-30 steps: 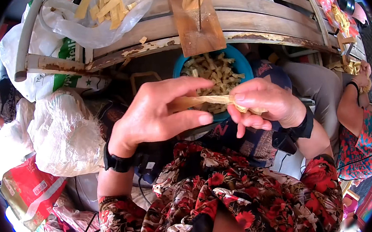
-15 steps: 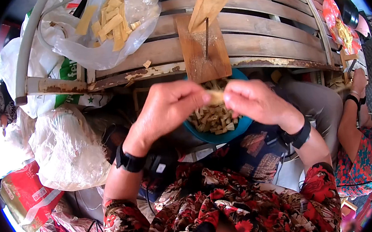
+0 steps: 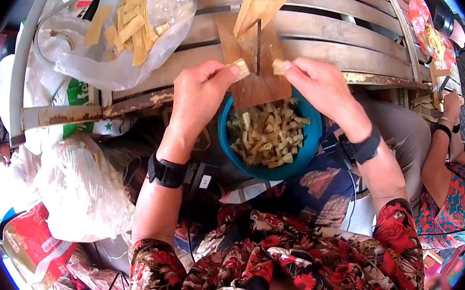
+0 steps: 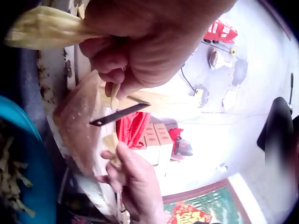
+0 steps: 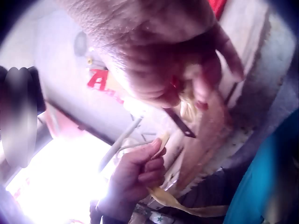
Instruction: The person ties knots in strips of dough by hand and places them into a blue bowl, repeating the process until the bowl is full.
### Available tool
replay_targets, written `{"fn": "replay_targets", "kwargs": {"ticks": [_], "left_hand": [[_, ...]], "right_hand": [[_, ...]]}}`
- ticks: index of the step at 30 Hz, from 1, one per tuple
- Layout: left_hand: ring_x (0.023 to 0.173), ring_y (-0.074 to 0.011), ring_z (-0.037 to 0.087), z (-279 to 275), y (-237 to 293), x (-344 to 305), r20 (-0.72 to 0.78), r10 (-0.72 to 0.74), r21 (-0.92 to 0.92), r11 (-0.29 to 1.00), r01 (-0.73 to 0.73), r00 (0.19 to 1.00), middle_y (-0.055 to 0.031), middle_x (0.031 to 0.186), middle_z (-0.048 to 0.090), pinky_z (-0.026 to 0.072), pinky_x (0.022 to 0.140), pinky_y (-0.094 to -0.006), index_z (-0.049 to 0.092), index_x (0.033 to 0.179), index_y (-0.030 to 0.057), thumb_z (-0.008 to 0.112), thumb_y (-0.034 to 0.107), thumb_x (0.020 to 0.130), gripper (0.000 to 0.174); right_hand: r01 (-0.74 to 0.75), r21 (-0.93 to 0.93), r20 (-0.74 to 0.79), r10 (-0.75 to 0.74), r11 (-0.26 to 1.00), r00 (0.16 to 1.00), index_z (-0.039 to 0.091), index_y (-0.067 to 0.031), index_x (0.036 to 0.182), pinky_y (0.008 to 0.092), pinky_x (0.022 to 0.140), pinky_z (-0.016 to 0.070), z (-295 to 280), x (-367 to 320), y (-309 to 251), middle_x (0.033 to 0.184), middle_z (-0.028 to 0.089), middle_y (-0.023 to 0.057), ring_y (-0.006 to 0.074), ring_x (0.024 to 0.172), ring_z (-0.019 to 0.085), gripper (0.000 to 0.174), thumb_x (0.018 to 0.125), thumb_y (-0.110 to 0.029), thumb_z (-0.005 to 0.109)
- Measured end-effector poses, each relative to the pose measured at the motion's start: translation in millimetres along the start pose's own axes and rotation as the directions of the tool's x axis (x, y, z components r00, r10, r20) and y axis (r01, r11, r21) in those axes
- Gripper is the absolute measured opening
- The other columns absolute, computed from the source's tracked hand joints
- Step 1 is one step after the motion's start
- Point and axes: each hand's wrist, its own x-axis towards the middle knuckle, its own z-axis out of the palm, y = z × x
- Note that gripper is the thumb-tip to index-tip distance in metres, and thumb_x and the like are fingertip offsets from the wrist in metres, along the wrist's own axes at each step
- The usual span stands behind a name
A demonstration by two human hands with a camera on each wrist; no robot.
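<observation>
so there's a yellow strip pinched in the left hand, one end poking out past the thumb and, going by the left wrist view, a wider twisted bit sticking out the other side of the fist. a smaller yellow piece is pinched in the right hand. both hands are apart, held up over the wooden board, with a thin dark blade standing between them. can't tell if the two bits are halves of one strip.

the blade rises from the board, leaning close to a chunky wooden block at the board's back end. the board sits on the slatted desk and pokes out over its rusty front edge. right below that is a blue bowl with a big heap of short pieces in it.

further out, an open plastic bag on the desk, left side, holds flat yellow strips. there's a bulky white bag lower left, and another person in a patterned top off to the right.
</observation>
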Motion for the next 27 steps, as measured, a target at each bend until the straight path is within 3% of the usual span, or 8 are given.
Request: {"fn": "replay_targets", "kwargs": {"ticks": [2,5,8,9,12,16,22,27], "left_hand": [[0.051,-0.0029,0.037,-2.3,29.0,-17.1,0.132,-0.067,-0.193,0.977,0.092,0.989,0.0058,0.055,0.043,0.028,0.047,-0.0206,0.061,0.073,0.0039,0.061,0.027,0.088,0.028],[0.052,-0.005,0.043,-4.6,68.6,-45.4,0.291,-0.021,-0.286,0.952,0.108,0.957,0.0029,0.058,0.048,0.0325,0.049,-0.0199,0.058,0.072,0.0048,0.056,0.028,0.091,0.031],[0.054,-0.0062,0.054,-12.8,71.5,-74.9,0.31,0.018,-0.559,0.812,0.167,0.951,-0.0011,0.07,0.061,0.0433,0.049,-0.0188,0.058,0.11,0.003,0.062,0.009,0.086,0.026],[0.056,-0.0069,0.055,-28.3,72.3,-84.4,0.365,0.07,-0.468,0.876,0.118,0.928,-0.0029,0.074,0.062,0.0444,0.049,-0.0189,0.051,0.121,0.0037,0.063,0.002,0.082,0.041],[0.052,-0.0106,0.055,-40.6,49.8,-104.7,0.445,0.185,-0.478,0.876,0.058,0.876,-0.0084,0.075,0.063,0.0428,0.047,-0.0202,0.062,0.099,-0.0007,0.059,0.0,0.081,0.019],[0.081,-0.0114,0.057,-30.8,58.2,-96.9,0.538,-0.082,-0.294,0.915,0.278,0.839,-0.0062,0.087,0.063,0.0443,0.071,-0.0246,0.062,0.103,-0.0027,0.056,0.026,0.09,0.032],[0.084,-0.014,0.058,-17.2,62.0,-105.5,0.277,0.225,-0.179,0.967,-0.18,0.934,-0.0094,0.097,0.063,0.0466,0.075,-0.0255,0.058,0.093,-0.0038,0.042,-0.009,0.072,0.027],[0.077,-0.0121,0.06,-17.0,74.7,-124.4,0.368,0.073,-0.624,0.759,0.188,0.927,-0.0074,0.088,0.062,0.0497,0.066,-0.0252,0.054,0.099,-0.0007,0.052,-0.008,0.073,0.027]], "right_hand": [[0.205,-0.03,-0.112,-0.207,0.978,0.972,0.065,-0.0062,0.089,0.0314,0.063,0.0472,-1.5,-15.4,-16.1,0.084,0.063,0.0118,0.0264,0.074,0.061,0.04,0.085,-0.045,0.056],[0.192,0.528,-0.131,-0.143,0.828,0.981,0.065,-0.0001,0.094,0.0235,0.065,0.0468,-4.0,-36.4,-38.2,0.083,0.062,0.0074,0.0141,0.074,0.06,0.023,0.087,-0.022,0.061],[0.12,0.861,-0.172,0.06,0.495,0.983,0.063,0.0015,0.094,0.0231,0.064,0.051,-9.6,-59.3,-47.0,0.083,0.064,0.0073,0.0125,0.07,0.062,0.016,0.09,-0.012,0.057],[0.115,0.895,-0.17,0.091,0.43,0.981,0.062,0.0021,0.093,0.0248,0.065,0.0523,-18.1,-61.5,-43.1,0.084,0.064,0.0087,0.0142,0.072,0.063,0.018,0.091,-0.014,0.055],[0.14,0.93,-0.195,0.133,0.341,0.972,0.058,0.0025,0.09,0.0298,0.068,0.0547,-35.9,-71.6,-40.7,0.088,0.065,0.0117,0.0184,0.074,0.065,0.024,0.093,-0.02,0.051],[0.284,0.943,-0.267,-0.114,0.176,0.957,0.054,0.0017,0.093,0.0313,0.072,0.0539,-25.4,-108.0,-81.4,0.088,0.064,0.011,0.0178,0.079,0.064,0.014,0.093,-0.012,0.051],[-0.063,0.954,0.052,0.046,0.293,0.998,0.054,0.0023,0.091,0.028,0.072,0.0532,-15.9,-130.0,-75.4,0.086,0.063,0.0095,0.0161,0.074,0.063,0.02,0.096,-0.016,0.047],[-0.238,0.905,0.279,-0.07,0.352,0.958,0.055,0.0008,0.089,0.0212,0.054,0.0485,-12.1,-124.5,-65.0,0.08,0.062,0.0072,0.0127,0.062,0.061,0.02,0.093,-0.018,0.053]]}}
